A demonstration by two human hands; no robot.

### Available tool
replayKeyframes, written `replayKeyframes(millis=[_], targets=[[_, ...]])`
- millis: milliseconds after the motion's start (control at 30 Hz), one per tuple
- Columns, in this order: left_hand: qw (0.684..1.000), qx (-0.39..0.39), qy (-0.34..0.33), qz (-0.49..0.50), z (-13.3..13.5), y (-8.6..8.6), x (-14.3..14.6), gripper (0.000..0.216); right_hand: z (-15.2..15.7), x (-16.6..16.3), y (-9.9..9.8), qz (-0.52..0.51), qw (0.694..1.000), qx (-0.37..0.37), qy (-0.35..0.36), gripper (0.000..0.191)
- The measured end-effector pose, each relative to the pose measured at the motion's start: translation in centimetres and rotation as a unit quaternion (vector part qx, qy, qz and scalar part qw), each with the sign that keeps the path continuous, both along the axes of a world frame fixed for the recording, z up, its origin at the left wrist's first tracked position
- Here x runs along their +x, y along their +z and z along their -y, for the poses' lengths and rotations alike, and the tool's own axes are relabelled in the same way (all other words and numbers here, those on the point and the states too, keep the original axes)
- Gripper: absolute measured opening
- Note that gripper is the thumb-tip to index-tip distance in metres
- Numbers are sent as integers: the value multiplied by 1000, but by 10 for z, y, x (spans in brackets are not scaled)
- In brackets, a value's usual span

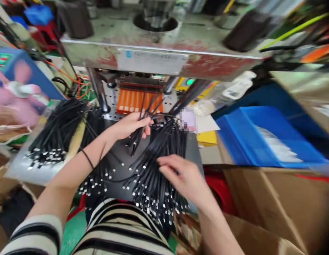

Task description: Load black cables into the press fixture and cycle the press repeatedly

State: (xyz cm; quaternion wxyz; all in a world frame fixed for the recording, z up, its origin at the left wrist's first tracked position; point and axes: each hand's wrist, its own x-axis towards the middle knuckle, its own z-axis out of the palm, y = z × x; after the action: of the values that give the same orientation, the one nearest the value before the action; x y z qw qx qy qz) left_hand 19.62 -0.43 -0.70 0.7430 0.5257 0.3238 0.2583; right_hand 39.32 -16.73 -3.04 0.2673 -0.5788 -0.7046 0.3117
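Note:
My left hand (134,125) is closed around a few black cables (136,140) with small metal ends, in front of the press opening. My right hand (184,173) hovers at the right side of a large spread bundle of black cables (154,177), thumb and fingers curled close together. Whatever lies between its fingertips is too unclear to make out. Behind my left hand sits an orange slotted fixture (140,100) under the press, with a few dark cable lengths across it. Another heap of black cables (58,131) lies left of my left forearm.
The press's heavy upper plate (159,58) spans above the hands, carried on metal posts (98,90). A pink fan (19,88) stands at left. On the right are a blue bin (238,138) with whitish contents and cardboard boxes (260,202).

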Motion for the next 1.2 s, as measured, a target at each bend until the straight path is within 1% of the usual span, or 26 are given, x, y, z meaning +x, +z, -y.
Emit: replayKeyframes(millis=[33, 67, 100, 133, 167, 233, 300, 367, 433, 500, 567, 600, 633, 700, 733, 767, 833, 900, 933, 1000, 1033, 1100, 1133, 1200], targets=[[1000, 4, 3, 4, -1, -2, -1, 24, -3, -30, 6, -37, 993, -39, 108, 22], [1000, 8, 6, 1, -1, -3, -3, 27, -5, -60, 10, -61, 977, -76, 191, 26], [1000, 10, 11, -6, -1, -3, -3, 30, -5, -88, 11, -75, 961, -98, 246, 33], [1000, 9, 17, -16, 0, -3, -4, 32, -4, -114, 9, -77, 950, -113, 279, 41], [999, 4, 22, -28, 0, -2, -4, 35, -4, -136, 6, -74, 944, -122, 297, 46], [998, -2, 33, -47, 1, 0, -4, 38, -6, -169, -5, -68, 944, -136, 294, 45], [998, -4, 39, -52, 1, 0, -3, 41, -11, -190, -14, -65, 951, -149, 262, 36], [999, -14, 37, -37, -1, -1, -3, 41, -18, -200, -17, -68, 958, -165, 223, 29], [999, -35, 21, 3, -3, 0, -4, 36, -23, -201, -15, -85, 957, -183, 208, 25], [998, -50, -8, 45, -4, 2, -9, 30, -28, -193, -7, -125, 950, -187, 216, 22], [996, -48, -42, 63, -3, 4, -17, 35, -31, -175, 3, -187, 945, -172, 207, 16], [996, -39, -52, 59, -3, 4, -21, 36, -34, -162, 10, -223, 943, -163, 183, 15], [997, -28, -57, 49, -2, 4, -26, 33, -37, -148, 16, -257, 942, -157, 146, 16], [998, -5, -48, 26, 3, 1, -34, 26, -48, -119, 27, -316, 938, -136, 47, 22], [999, -4, -41, 19, 6, -1, -37, 28, -56, -106, 30, -340, 933, -119, -4, 25], [999, -14, -33, 16, 11, -3, -40, 32, -65, -94, 32, -357, 928, -98, -51, 29], [997, -73, -30, 20, 22, -4, -41, 45, -86, -78, 31, -374, 917, -57, -127, 35], [991, -126, -16, 31, 34, -3, -41, 57, -108, -73, 26, -375, 912, -38, -164, 38], [990, -134, -3, 37, 40, -2, -42, 57, -117, -75, 23, -374, 911, -34, -168, 39], [991, -120, 37, 48, 48, 4, -49, 47, -129, -84, 18, -390, 907, -23, -158, 38], [991, -107, 60, 58, 51, 10, -57, 40, -132, -91, 16, -402, 903, -13, -149, 37], [989, -73, 101, 85, 56, 25, -82, 32, -132, -104, 11, -409, 904, 5, -122, 36], [987, -42, 122, 99, 57, 35, -98, 30, -129, -110, 8, -397, 912, 10, -103, 35], [978, 43, 170, 110, 59, 58, -135, 25, -120, -121, -1, -327, 943, 17, -56, 32]])
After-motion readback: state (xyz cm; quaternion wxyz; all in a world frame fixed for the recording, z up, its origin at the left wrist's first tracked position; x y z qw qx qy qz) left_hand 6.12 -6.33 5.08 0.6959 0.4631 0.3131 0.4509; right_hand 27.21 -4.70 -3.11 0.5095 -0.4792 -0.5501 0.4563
